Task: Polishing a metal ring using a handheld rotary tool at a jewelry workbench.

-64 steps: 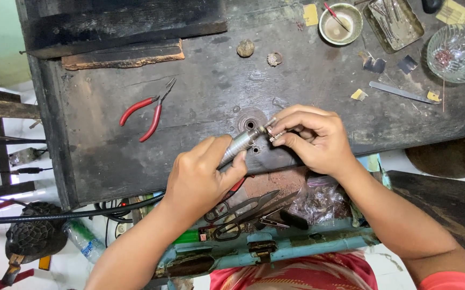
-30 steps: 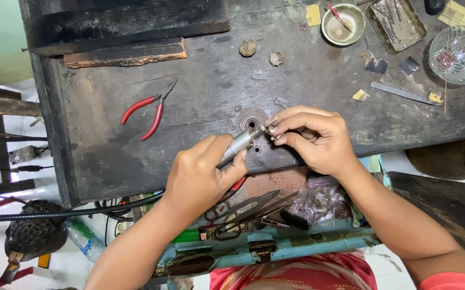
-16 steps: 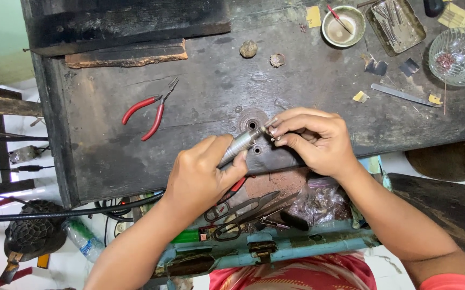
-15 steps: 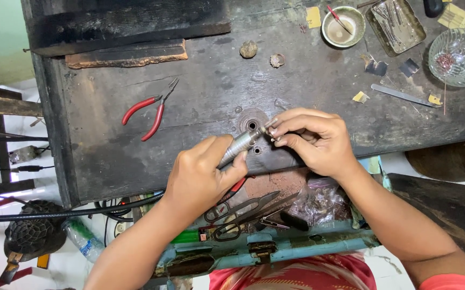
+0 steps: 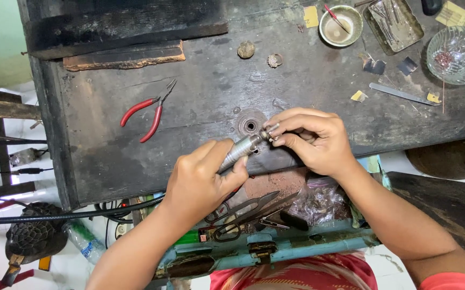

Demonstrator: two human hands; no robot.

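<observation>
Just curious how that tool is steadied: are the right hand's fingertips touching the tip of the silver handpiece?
Touching. The head view shows the right hand pinching the tip of the silver handpiece.

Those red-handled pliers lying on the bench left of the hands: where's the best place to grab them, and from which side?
Take the red-handled pliers by the two red handles, near the middle of their length, coming from above and the left. They lie flat on the dark workbench, jaws pointing up-right, handles splayed down-left toward the bench edge. The handles look coated, and nothing lies close around them; both hands are busy elsewhere.
</observation>
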